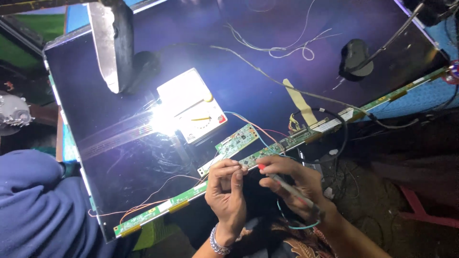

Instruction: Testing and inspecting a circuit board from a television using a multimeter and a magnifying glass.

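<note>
My left hand (226, 191) pinches the edge of a long green circuit strip (267, 153) that runs along the lower edge of a large dark display panel (267, 71). My right hand (291, 179) holds a slim probe (287, 187) with a red tip, which touches the strip next to my left fingers. A smaller green circuit board (235, 141) lies just above both hands, joined by thin red and blue wires. A bracelet circles my left wrist.
A white analogue meter (193, 107) lies on the panel in bright lamp glare. The lamp head (109, 43) hangs at the upper left. Loose wires (282, 45) and a black round object (356, 57) rest at the top. A blue-sleeved person (33, 205) sits at left.
</note>
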